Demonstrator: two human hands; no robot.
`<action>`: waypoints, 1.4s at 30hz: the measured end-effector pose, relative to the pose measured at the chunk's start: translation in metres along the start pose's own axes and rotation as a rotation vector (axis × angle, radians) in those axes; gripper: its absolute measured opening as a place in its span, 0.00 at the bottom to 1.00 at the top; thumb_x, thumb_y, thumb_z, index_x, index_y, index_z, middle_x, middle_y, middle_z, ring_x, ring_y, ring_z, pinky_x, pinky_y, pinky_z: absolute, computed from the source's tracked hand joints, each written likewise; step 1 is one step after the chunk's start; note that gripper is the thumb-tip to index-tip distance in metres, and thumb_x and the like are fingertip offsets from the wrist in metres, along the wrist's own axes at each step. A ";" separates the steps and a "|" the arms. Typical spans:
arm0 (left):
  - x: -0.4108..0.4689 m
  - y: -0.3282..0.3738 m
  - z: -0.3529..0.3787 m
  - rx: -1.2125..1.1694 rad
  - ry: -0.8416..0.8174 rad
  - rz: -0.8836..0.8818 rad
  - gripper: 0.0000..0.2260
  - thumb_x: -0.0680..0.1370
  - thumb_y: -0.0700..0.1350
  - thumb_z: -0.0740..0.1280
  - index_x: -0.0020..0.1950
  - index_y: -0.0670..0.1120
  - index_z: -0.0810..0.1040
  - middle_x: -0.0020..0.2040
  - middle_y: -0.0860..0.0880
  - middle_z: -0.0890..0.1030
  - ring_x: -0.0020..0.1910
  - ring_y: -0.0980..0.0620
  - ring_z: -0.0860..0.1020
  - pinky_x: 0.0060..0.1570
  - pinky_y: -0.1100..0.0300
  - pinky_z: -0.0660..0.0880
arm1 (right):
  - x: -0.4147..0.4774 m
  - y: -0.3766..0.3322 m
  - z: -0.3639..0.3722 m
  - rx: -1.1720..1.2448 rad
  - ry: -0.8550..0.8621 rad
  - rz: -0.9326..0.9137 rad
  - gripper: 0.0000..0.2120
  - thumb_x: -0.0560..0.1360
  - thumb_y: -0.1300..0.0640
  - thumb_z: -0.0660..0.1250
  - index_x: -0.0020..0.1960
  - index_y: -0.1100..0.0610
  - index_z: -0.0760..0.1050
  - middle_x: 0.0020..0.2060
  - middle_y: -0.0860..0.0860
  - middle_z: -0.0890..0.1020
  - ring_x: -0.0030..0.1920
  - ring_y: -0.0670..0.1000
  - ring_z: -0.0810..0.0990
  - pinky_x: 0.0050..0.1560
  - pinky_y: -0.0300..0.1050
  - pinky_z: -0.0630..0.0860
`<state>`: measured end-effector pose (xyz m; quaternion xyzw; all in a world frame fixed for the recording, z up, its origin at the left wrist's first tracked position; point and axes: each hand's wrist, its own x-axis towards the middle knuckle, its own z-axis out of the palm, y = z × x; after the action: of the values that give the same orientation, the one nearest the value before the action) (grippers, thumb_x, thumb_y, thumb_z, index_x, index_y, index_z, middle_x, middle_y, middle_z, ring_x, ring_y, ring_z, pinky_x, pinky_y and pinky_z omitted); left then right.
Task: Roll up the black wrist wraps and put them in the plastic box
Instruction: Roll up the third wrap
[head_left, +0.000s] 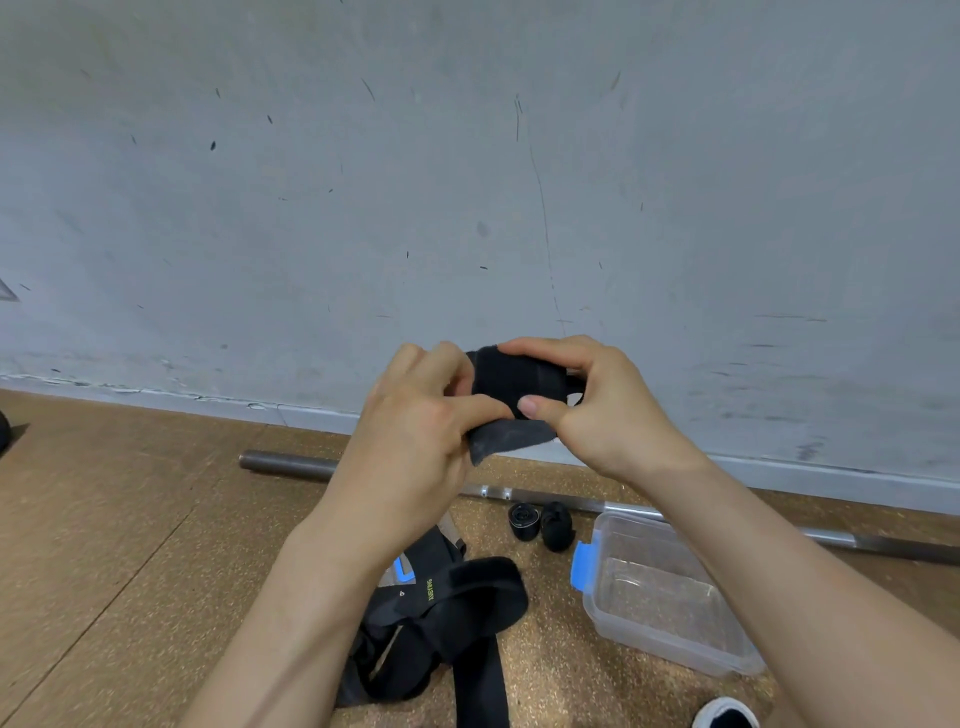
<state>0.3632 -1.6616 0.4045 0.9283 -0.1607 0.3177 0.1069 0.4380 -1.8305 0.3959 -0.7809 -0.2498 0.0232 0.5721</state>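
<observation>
Black wrist wrap (511, 387), partly rolled, is held up before the grey wall (467, 182). The roll is gripped in the curled fingers of the right hand (597, 410), and its loose end is pinched by the left hand (415, 431). Two rolled wraps (540, 524) lie just beside the plastic box (665, 603).

Scuffed grey wall (467, 182), cork floor (130, 509)

Small yellow-green lettering (430, 590) on an unrolled black wrist wrap (441, 564) lying on the floor (130, 519), turned sideways, reading roughly "XINEYING", letters not fully sharp, a tiny white mark beside it, too small to read
</observation>
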 end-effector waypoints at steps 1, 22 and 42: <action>0.000 -0.003 0.000 -0.036 0.005 -0.024 0.09 0.76 0.49 0.66 0.48 0.51 0.86 0.48 0.51 0.78 0.47 0.50 0.70 0.42 0.63 0.65 | 0.000 0.000 0.001 -0.017 -0.010 -0.011 0.23 0.73 0.64 0.72 0.56 0.36 0.78 0.55 0.46 0.77 0.57 0.48 0.76 0.60 0.41 0.74; 0.008 0.010 0.005 -0.981 0.276 -0.805 0.09 0.70 0.32 0.75 0.35 0.45 0.84 0.52 0.51 0.83 0.46 0.59 0.83 0.38 0.70 0.76 | -0.005 -0.005 0.000 0.003 -0.144 -0.017 0.31 0.71 0.68 0.72 0.64 0.38 0.74 0.55 0.47 0.75 0.61 0.49 0.77 0.64 0.54 0.74; 0.000 0.003 0.013 -1.318 -0.055 -0.879 0.20 0.71 0.51 0.75 0.62 0.50 0.79 0.60 0.44 0.81 0.58 0.41 0.82 0.54 0.42 0.80 | -0.009 -0.018 -0.002 0.167 -0.015 -0.044 0.17 0.68 0.64 0.78 0.51 0.48 0.79 0.48 0.45 0.82 0.53 0.46 0.81 0.60 0.50 0.78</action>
<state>0.3693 -1.6686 0.3943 0.6599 0.0631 0.0626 0.7461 0.4244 -1.8323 0.4104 -0.7246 -0.2684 0.0374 0.6336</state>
